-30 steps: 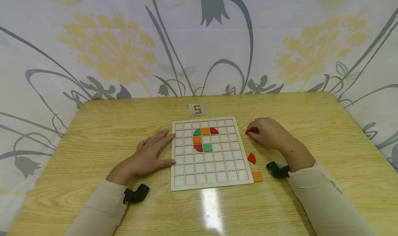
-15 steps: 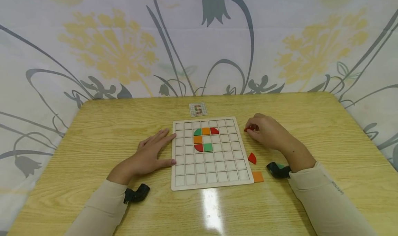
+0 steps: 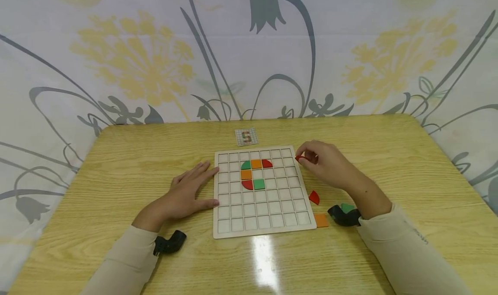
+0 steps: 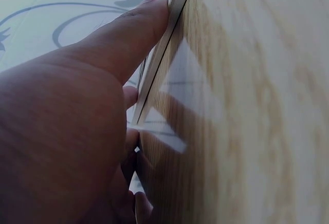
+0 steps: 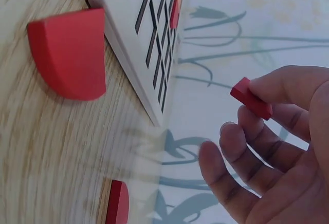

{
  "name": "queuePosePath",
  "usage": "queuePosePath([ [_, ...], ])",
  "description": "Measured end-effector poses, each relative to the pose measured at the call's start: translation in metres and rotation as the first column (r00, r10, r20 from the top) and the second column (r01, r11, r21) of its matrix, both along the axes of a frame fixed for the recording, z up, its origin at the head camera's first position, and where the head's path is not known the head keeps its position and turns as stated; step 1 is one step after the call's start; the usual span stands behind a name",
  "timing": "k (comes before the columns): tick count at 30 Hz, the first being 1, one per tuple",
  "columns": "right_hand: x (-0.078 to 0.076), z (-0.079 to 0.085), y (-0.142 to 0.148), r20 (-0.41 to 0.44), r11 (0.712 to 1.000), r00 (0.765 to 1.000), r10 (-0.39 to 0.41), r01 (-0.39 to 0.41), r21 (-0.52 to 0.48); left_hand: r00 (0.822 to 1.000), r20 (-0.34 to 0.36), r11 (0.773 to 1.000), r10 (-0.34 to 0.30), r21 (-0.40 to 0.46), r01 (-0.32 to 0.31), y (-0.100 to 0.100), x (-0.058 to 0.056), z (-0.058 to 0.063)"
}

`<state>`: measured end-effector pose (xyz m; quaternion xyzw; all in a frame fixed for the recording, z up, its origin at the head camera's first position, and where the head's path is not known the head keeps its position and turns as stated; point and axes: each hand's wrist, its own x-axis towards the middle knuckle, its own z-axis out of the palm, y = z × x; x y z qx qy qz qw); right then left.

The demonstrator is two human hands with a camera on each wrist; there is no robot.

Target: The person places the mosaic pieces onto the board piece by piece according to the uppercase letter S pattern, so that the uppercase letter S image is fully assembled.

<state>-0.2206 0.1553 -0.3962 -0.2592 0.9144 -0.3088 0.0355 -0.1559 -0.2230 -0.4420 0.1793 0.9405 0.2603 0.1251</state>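
The table [image 3: 311, 264] bears an S-patterned card [image 3: 246, 137]; right fingers [image 5: 288, 82] pinch a red piece [image 5: 251, 99], outspread left fingers [image 3: 206, 175] touch the board [image 3: 260, 196].

Only one readable sign: a blocky S-shaped character, could pass for a 5, in red, green and orange on the small square white gridded paper card [image 3: 246, 137]. Card lies on the yellow wood-grain counter [image 3: 163, 146], just beyond the pale square wooden grid board [image 3: 263, 221]. Also small dark marks, maybe lettering, on the beige fabric right sleeve [image 3: 400, 247], near the cuff; too small to read.
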Motion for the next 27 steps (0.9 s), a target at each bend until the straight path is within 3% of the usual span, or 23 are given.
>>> queuePosePath([
  [11, 0.001, -0.003, -0.005, -0.027, 1.000, 0.999, 0.024, -0.025, -0.012, 1.000, -0.006, 1.000, -0.005, -0.002, 0.005, -0.001, -0.001, -0.002],
  [17, 0.005, -0.002, -0.011, -0.045, 0.995, 0.998, 0.051, -0.055, -0.086, 1.000, 0.004, 1.000, -0.002, 0.003, 0.002, -0.001, 0.000, 0.000],
  [27, 0.010, -0.004, -0.018, 0.040, 0.989, 0.998, 0.049, -0.043, -0.143, 1.000, 0.004, 1.000, -0.006, 0.005, 0.006, -0.001, 0.000, 0.001],
])
